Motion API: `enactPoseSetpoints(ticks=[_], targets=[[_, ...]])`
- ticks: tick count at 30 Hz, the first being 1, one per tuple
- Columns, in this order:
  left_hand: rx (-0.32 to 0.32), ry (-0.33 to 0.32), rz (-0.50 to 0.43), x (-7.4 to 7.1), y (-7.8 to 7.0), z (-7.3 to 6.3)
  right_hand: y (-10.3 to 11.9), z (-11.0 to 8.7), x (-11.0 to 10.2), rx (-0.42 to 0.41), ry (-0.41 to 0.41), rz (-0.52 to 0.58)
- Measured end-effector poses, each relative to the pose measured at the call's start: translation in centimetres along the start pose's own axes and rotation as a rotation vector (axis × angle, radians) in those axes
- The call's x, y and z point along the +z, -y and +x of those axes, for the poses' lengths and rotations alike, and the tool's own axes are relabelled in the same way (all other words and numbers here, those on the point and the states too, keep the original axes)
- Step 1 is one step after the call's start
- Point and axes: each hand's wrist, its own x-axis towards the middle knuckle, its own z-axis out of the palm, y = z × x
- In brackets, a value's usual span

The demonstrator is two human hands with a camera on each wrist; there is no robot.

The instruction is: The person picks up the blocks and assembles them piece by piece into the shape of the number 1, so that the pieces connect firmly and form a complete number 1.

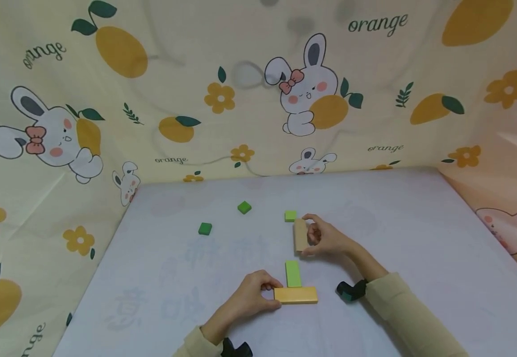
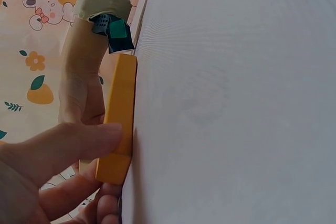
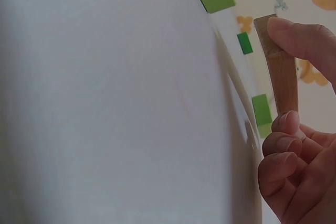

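My left hand (image 1: 254, 295) pinches the left end of a yellow-orange rectangular block (image 1: 296, 295), which lies lengthwise across the table. In the left wrist view, the thumb is on one face of that block (image 2: 119, 108) and fingers curl beneath its near end. Just beyond it, a light green rectangular block (image 1: 292, 273) points away from me. My right hand (image 1: 327, 238) grips a plain wooden block (image 1: 300, 235) between thumb and index finger at its two ends; the right wrist view shows this block (image 3: 283, 77) raised beside the table surface. A small light green block (image 1: 290, 216) is just past its far end.
Two small dark green blocks, one nearer (image 1: 205, 228) and one farther (image 1: 244, 207), lie left of the hands. The white table (image 1: 160, 277) ends at a printed cloth (image 1: 249, 99) at the back and sides. A black wrist device (image 1: 351, 291) sits by the right sleeve.
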Motion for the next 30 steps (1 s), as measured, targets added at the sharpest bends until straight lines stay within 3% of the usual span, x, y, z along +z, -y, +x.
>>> enactPoseSetpoints(ticks=[16,30], targets=[[-0.022,0.008,-0.011,-0.2,-0.1,0.1,0.9,1.0,1.0,0.018,0.069,-0.01],[0.008,0.008,-0.013,-0.1,0.0,0.1,0.9,1.2,1.8,0.018,0.089,-0.025]])
